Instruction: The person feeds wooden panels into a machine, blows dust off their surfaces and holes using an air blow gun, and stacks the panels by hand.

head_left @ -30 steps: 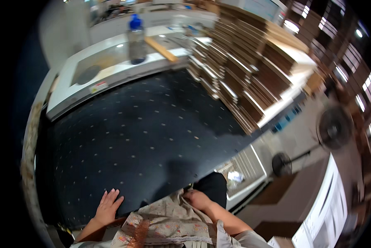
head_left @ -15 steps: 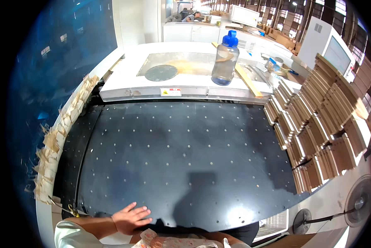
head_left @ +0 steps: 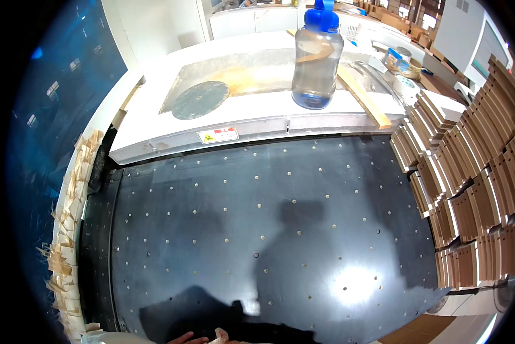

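Bottle [head_left: 316, 71] beyond black table [head_left: 211, 252], boards [head_left: 469, 200] stacked at right; cannot tell whether hands [head_left: 188, 339] grip anything

Stacked boards [head_left: 461, 209] line the right of the tabletop [head_left: 240, 223], a bottle [head_left: 314, 74] behind.

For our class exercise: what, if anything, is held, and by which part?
That cannot be told: the left hand barely shows; the right hand is out of view.

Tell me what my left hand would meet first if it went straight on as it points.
Probably the patterned cloth just to the right of your left hand, though the hand is mostly cut off and depth is unclear.
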Demonstrator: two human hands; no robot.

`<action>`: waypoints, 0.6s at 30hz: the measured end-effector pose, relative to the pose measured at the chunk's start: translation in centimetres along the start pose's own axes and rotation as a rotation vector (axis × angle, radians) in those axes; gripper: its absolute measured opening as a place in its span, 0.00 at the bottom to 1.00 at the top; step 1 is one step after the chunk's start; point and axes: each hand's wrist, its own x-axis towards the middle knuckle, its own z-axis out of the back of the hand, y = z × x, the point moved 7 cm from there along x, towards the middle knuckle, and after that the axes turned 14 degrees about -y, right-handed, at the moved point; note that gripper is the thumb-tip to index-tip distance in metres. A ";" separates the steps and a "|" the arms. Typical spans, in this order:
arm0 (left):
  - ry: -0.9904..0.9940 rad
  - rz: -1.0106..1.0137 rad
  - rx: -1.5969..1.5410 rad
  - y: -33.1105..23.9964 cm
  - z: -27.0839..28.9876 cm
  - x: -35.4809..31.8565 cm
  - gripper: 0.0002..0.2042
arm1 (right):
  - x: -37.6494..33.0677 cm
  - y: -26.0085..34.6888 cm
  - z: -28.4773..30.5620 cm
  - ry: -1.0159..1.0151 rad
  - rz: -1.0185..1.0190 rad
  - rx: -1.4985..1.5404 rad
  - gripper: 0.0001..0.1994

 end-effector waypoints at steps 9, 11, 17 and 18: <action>-0.254 0.213 -0.071 -2.0 0.5 0.2 0.21 | -5.8 -0.5 -0.7 -0.025 0.001 0.051 0.17; -0.368 0.286 -0.084 -2.6 2.6 0.3 0.20 | -7.4 1.6 -0.4 -0.015 -0.005 0.117 0.17; -0.686 0.408 -0.380 -4.8 4.5 -0.5 0.14 | -12.5 0.3 5.9 -0.095 0.255 0.047 0.14; -0.710 0.510 -0.534 -5.1 3.2 -2.7 0.13 | -14.2 0.3 6.0 0.012 0.001 0.078 0.15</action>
